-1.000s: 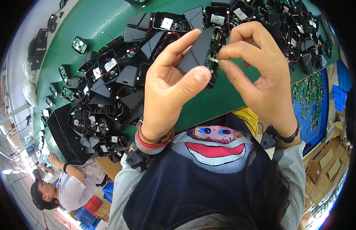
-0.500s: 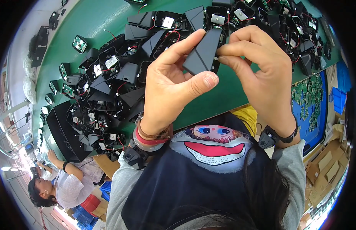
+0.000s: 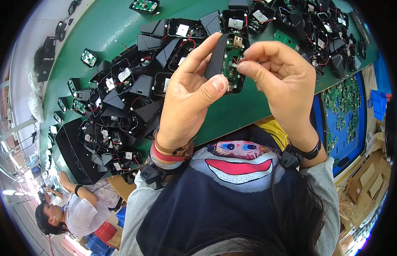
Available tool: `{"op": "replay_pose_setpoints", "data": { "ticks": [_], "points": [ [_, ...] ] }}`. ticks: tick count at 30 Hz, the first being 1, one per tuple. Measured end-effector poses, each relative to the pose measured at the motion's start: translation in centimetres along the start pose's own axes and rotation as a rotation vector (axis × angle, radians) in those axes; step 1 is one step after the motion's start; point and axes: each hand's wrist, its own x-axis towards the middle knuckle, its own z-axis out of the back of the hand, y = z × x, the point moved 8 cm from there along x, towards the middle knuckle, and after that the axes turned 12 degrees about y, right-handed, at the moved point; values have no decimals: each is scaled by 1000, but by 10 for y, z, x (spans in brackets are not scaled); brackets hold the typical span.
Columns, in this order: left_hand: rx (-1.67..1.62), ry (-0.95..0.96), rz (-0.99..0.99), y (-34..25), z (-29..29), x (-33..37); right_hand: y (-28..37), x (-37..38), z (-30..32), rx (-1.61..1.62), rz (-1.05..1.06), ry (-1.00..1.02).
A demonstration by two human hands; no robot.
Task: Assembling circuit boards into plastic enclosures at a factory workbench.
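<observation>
While the left hand (image 3: pixel 187 96) clamps the black housing (image 3: pixel 226 64) up over the green bench (image 3: pixel 232 113), open side w/ its circuit board tipped toward the face, the right hand (image 3: pixel 284 81) pinches closed at its top edge, prob. on a wire.

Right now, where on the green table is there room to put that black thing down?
Bare green table shows just below the black housing held by the left hand and right hand. Another bare strip lies top left. The black parts pile and the far edge are crowded.
</observation>
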Motion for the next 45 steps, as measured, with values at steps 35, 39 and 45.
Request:
{"op": "replay_pose_setpoints", "data": {
  "ticks": [35,39,45],
  "points": [
    [126,-185,-63,10,8,7,-24,9,-10,-104,130,116],
    [13,-201,22,8,11,5,-25,0,7,185,163,97],
    [370,-283,46,-21,13,-18,-48,-1,10,-66,75,82]
  ]
}}
